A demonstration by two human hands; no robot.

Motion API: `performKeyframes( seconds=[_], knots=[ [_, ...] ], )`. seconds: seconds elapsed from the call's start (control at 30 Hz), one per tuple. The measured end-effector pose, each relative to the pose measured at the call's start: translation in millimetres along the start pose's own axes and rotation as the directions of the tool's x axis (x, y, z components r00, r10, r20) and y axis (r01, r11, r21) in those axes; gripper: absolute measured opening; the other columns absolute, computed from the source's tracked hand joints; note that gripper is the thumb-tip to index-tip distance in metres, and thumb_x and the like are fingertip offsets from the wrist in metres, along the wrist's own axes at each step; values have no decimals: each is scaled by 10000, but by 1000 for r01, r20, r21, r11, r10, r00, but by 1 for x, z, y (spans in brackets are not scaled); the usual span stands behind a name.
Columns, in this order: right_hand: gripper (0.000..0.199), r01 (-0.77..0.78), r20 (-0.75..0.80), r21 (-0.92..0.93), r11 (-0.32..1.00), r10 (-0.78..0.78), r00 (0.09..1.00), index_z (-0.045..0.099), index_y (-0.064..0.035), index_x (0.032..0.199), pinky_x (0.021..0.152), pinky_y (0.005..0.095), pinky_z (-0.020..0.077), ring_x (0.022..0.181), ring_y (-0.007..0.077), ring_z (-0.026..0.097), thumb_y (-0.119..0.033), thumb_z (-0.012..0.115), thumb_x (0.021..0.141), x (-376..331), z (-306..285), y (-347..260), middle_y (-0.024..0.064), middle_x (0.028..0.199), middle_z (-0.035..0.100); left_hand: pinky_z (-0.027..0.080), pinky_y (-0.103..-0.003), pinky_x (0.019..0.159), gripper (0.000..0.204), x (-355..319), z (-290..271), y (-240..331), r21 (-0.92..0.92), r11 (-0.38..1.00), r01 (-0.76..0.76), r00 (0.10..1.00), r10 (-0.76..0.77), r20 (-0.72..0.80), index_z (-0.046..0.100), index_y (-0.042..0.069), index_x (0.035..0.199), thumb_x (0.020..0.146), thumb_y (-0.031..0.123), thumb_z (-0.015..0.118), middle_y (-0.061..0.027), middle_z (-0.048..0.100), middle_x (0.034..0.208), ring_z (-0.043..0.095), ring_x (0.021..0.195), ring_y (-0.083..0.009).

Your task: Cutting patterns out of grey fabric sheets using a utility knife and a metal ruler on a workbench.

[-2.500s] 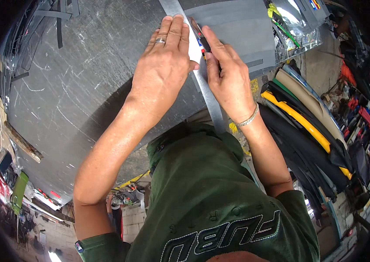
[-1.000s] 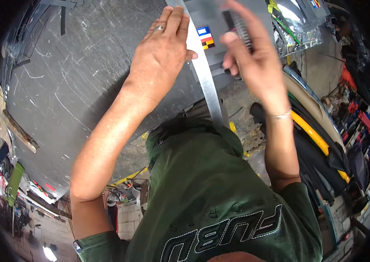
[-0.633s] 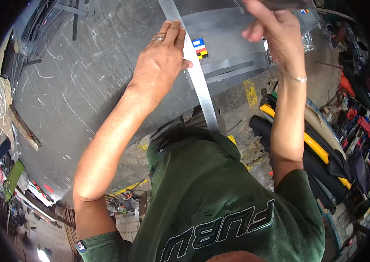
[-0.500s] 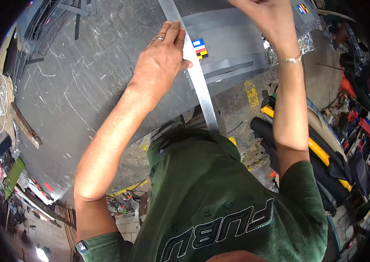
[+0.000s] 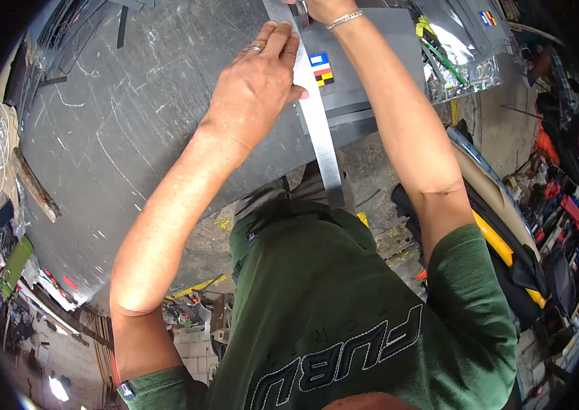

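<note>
A: Where is the long, flat, silver metal ruler (image 5: pixel 318 123)?

B: On top of the smooth, dull grey sheet (image 5: pixel 399 44), on the scratched, dark grey bench (image 5: pixel 132 123). Its near end pokes out past the bench edge, toward the dark green cloth shirt (image 5: pixel 330 263)

A: And the hands?

B: The left hand (image 5: pixel 254 85) lies flat on the ruler, fingers straight and thumb out, not wrapped around anything. The right hand (image 5: pixel 325 8) is mostly cut off at the top. A small dark and shiny thing (image 5: pixel 302 12) is by its fingers, but I can't tell if the hand is closed on it

A: Is the ruler heavy?

B: I'd guess it's quite light, stiff and hard to break. It looks smooth, so it might slide. Press its flat face with spread fingers, or lift it by the end that sticks out

A: And the sheet?

B: Thin and bendy, I think. Hold it near the edges, away from the small patch of bright coloured blocks (image 5: pixel 321 68) beside the ruler
</note>
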State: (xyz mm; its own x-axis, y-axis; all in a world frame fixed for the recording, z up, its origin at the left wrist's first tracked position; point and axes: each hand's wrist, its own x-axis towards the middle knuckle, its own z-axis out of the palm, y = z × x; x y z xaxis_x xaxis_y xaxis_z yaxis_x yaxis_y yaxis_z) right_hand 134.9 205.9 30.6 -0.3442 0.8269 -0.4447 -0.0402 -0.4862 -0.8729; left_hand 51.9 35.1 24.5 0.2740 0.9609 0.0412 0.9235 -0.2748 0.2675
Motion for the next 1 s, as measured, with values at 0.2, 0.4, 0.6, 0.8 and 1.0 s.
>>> performKeyframes(
  seconds=[0.2,0.4,0.6,0.8,1.0],
  knots=[
    [578,298,136,89,950,-308,942,549,-9,1202,367,272,326,410,114,409,-536,337,1096,7,-11,24,19,716,496,493,-377,1117,790,1,-1,1,3,1000,-11,1000,11,-15,504,-36,1432,828,400,766,-159,492,1492,481,1421,-284],
    [614,311,162,130,942,-329,930,546,13,1271,369,269,328,410,113,411,-536,334,1096,11,-13,31,20,704,492,475,-360,1130,765,-1,-1,0,-14,1000,-9,1000,8,-29,526,-39,1404,819,381,785,-139,502,1470,476,1422,-270],
    [613,308,129,114,944,-322,938,554,6,1262,371,266,332,409,106,407,-538,330,1093,7,-11,30,12,702,498,457,-346,1147,748,-2,-1,1,-29,1000,8,999,-9,-41,545,-39,1380,807,367,804,-121,508,1458,471,1424,-254],
    [604,310,105,83,947,-317,942,560,-4,1265,368,265,332,408,105,404,-535,328,1095,6,-10,29,4,700,499,462,-349,1142,747,-1,-4,2,-28,1000,14,997,-16,-70,543,-37,1386,814,370,797,-125,512,1463,475,1423,-258],
    [604,324,98,80,943,-331,938,561,-1,1279,367,263,334,406,107,404,-525,319,1100,6,-11,30,5,691,501,400,-374,1180,724,13,-34,7,-40,999,14,971,-4,238,499,-112,1415,884,316,741,-257,495,1488,461,1436,-343]
  ],
)
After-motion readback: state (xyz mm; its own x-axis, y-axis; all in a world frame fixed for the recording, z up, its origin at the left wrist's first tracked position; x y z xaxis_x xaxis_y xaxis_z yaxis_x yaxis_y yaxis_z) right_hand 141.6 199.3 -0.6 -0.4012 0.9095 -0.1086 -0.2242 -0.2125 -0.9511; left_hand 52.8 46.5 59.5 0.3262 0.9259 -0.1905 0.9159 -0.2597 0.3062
